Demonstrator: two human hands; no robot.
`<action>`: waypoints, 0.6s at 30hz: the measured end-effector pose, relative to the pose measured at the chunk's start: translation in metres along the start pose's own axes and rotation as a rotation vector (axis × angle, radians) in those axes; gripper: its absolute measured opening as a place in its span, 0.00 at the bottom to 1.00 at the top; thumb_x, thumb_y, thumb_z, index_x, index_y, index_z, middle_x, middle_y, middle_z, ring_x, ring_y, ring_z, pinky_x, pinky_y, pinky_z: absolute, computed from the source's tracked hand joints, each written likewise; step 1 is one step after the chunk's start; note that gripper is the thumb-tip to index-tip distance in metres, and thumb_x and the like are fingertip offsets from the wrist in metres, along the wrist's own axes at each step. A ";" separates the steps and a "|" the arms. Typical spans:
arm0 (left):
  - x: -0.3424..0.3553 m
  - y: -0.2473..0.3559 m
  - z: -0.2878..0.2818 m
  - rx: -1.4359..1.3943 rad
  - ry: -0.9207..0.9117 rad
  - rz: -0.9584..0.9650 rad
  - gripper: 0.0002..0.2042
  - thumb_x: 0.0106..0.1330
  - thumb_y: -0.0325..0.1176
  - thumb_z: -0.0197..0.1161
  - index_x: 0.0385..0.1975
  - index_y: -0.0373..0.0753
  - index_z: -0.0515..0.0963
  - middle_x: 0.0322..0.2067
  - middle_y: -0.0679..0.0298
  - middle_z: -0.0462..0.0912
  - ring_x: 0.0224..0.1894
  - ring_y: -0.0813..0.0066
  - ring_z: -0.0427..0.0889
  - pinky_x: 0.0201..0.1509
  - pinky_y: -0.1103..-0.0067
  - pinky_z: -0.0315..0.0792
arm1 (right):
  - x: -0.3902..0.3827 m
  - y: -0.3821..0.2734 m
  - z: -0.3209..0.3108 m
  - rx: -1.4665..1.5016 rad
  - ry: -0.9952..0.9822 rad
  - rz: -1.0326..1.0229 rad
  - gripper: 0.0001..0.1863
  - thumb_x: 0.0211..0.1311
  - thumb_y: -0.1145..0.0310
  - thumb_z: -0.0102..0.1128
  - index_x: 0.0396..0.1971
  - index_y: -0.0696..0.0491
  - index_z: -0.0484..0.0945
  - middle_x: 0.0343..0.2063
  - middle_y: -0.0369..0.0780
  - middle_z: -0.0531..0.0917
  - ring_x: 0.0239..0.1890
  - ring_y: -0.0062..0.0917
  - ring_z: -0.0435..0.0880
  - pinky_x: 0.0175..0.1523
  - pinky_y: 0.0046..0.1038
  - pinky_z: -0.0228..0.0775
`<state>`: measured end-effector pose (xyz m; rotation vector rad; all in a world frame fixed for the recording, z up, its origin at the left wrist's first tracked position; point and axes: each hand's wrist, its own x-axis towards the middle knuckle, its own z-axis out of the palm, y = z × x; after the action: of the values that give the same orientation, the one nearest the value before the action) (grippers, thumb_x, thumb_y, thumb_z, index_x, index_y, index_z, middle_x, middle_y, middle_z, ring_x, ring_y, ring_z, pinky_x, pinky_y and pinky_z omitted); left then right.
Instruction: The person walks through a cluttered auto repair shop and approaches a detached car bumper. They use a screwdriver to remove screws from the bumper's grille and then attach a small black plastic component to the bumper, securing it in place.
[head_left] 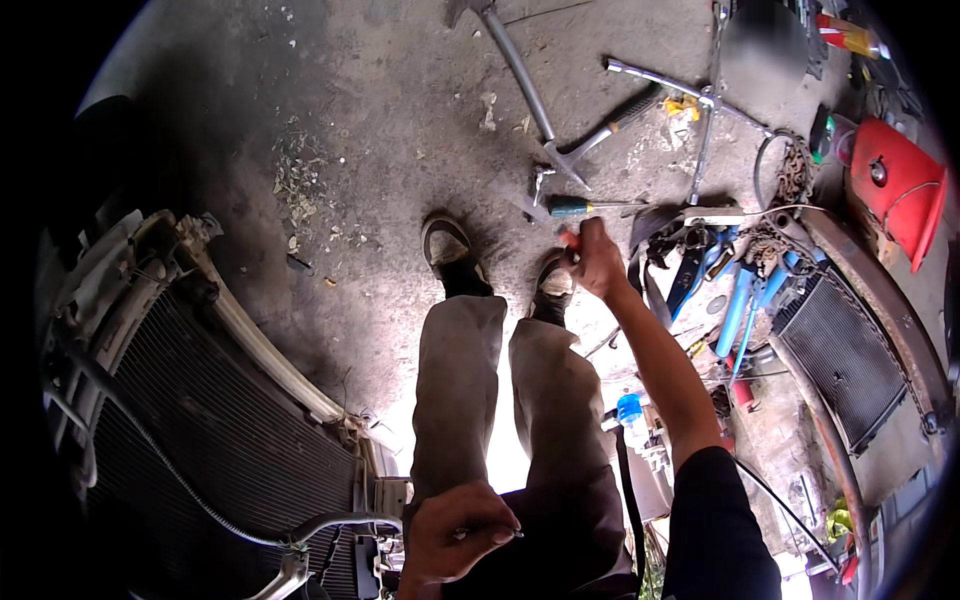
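Note:
My left hand (462,530) is closed low in the head view, in front of my lap. A small metallic bit shows at its fingertips, too small to name. My right hand (597,262) reaches out above my right shoe (553,280), its fingers curled. A reddish patch and a pale, blurred streak lie by its fingers; I cannot make out what it holds. Just beyond that hand, a screwdriver (572,206) with a teal handle lies on the floor. Farther off lie a hammer (612,128) and a long grey metal bar (520,75).
A large radiator (230,400) in a frame stands at left. At right are a cross-shaped wheel wrench (708,100), blue-handled tools (738,305), a chain (793,170), a smaller radiator (845,350) and a red panel (895,185). A blue-topped bottle (629,410) stands beside my right leg.

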<state>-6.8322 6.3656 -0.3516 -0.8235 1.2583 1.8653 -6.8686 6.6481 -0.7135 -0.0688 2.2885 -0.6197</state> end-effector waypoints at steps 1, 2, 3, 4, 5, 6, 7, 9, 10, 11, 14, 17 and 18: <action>0.002 0.003 0.000 0.032 -0.001 0.068 0.05 0.53 0.20 0.70 0.29 0.34 0.82 0.28 0.60 0.83 0.28 0.74 0.81 0.29 0.81 0.71 | 0.003 0.005 -0.011 -0.005 0.084 0.164 0.23 0.50 0.64 0.64 0.44 0.55 0.67 0.43 0.52 0.73 0.45 0.51 0.78 0.46 0.46 0.73; 0.001 0.009 0.003 0.062 0.005 0.068 0.05 0.53 0.19 0.70 0.29 0.34 0.82 0.28 0.60 0.83 0.28 0.74 0.81 0.29 0.81 0.71 | 0.009 0.015 -0.021 -0.004 0.164 0.325 0.24 0.52 0.62 0.64 0.46 0.54 0.67 0.44 0.53 0.74 0.45 0.52 0.78 0.46 0.47 0.73; -0.001 0.017 0.005 0.091 0.013 0.067 0.05 0.53 0.19 0.70 0.29 0.34 0.82 0.28 0.60 0.83 0.28 0.74 0.80 0.29 0.81 0.71 | 0.012 0.026 -0.032 -0.125 0.104 0.521 0.20 0.53 0.61 0.61 0.44 0.53 0.71 0.43 0.52 0.79 0.43 0.52 0.80 0.46 0.47 0.74; -0.003 0.025 0.005 0.127 0.011 0.064 0.05 0.53 0.19 0.70 0.29 0.34 0.82 0.28 0.59 0.83 0.28 0.73 0.80 0.29 0.81 0.71 | 0.010 0.048 -0.043 0.000 0.114 0.566 0.15 0.50 0.62 0.59 0.36 0.52 0.73 0.34 0.52 0.82 0.40 0.52 0.80 0.43 0.48 0.72; -0.009 0.027 0.006 0.161 0.005 0.144 0.05 0.53 0.20 0.70 0.29 0.33 0.82 0.27 0.59 0.82 0.27 0.73 0.80 0.29 0.81 0.71 | 0.007 0.042 -0.052 -0.014 0.176 0.536 0.13 0.50 0.62 0.59 0.34 0.52 0.74 0.33 0.51 0.82 0.39 0.52 0.81 0.43 0.48 0.71; -0.014 0.031 0.005 0.180 0.005 0.140 0.05 0.53 0.20 0.70 0.29 0.33 0.82 0.27 0.59 0.82 0.27 0.72 0.81 0.29 0.81 0.71 | 0.002 0.035 -0.062 -0.026 0.241 0.506 0.12 0.49 0.62 0.59 0.32 0.51 0.75 0.32 0.51 0.83 0.39 0.51 0.81 0.43 0.48 0.71; -0.023 0.036 0.006 0.192 0.023 0.135 0.05 0.53 0.20 0.70 0.29 0.32 0.82 0.27 0.59 0.82 0.28 0.72 0.81 0.29 0.81 0.72 | -0.007 0.010 -0.079 -0.018 0.167 0.542 0.12 0.51 0.61 0.59 0.34 0.52 0.76 0.34 0.52 0.83 0.42 0.50 0.81 0.44 0.47 0.73; -0.036 0.055 0.016 0.191 0.002 0.159 0.04 0.55 0.20 0.69 0.29 0.32 0.81 0.27 0.60 0.81 0.28 0.73 0.81 0.31 0.81 0.72 | -0.042 0.015 -0.087 -0.045 0.241 0.517 0.12 0.50 0.61 0.60 0.32 0.52 0.75 0.33 0.52 0.82 0.39 0.50 0.81 0.43 0.47 0.72; -0.042 0.066 0.020 0.158 0.011 0.139 0.04 0.56 0.20 0.68 0.29 0.32 0.81 0.27 0.60 0.81 0.28 0.73 0.81 0.32 0.81 0.73 | -0.056 0.011 -0.096 -0.057 0.281 0.493 0.13 0.49 0.61 0.60 0.31 0.52 0.74 0.32 0.51 0.82 0.38 0.51 0.81 0.42 0.47 0.71; -0.055 0.076 0.024 0.122 0.050 0.114 0.03 0.57 0.20 0.67 0.30 0.32 0.81 0.27 0.60 0.81 0.28 0.74 0.80 0.33 0.81 0.73 | -0.071 -0.016 -0.109 -0.043 0.213 0.530 0.13 0.49 0.61 0.61 0.32 0.53 0.75 0.32 0.51 0.82 0.37 0.51 0.81 0.42 0.46 0.71; -0.097 0.114 0.037 -0.127 0.268 0.087 0.08 0.66 0.29 0.63 0.33 0.29 0.78 0.25 0.61 0.78 0.21 0.83 0.72 0.23 0.86 0.63 | -0.132 -0.109 -0.168 0.082 0.099 0.439 0.15 0.50 0.62 0.63 0.36 0.54 0.75 0.29 0.50 0.81 0.35 0.48 0.82 0.40 0.43 0.72; -0.130 0.198 0.031 -0.378 0.352 0.052 0.09 0.68 0.32 0.62 0.37 0.30 0.78 0.25 0.64 0.78 0.21 0.87 0.69 0.21 0.88 0.58 | -0.204 -0.256 -0.273 0.223 0.074 0.135 0.18 0.52 0.62 0.65 0.42 0.54 0.76 0.24 0.46 0.80 0.30 0.41 0.81 0.35 0.36 0.72; -0.145 0.224 0.027 -0.419 0.367 0.110 0.10 0.69 0.33 0.62 0.39 0.31 0.79 0.26 0.65 0.78 0.22 0.88 0.69 0.21 0.89 0.57 | -0.235 -0.308 -0.310 0.235 0.069 0.027 0.18 0.54 0.63 0.66 0.43 0.54 0.76 0.22 0.43 0.80 0.26 0.36 0.82 0.32 0.33 0.72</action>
<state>-6.9472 6.3020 -0.1175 -1.3963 1.1538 2.1736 -6.9537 6.5584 -0.2326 0.0980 2.2621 -0.8840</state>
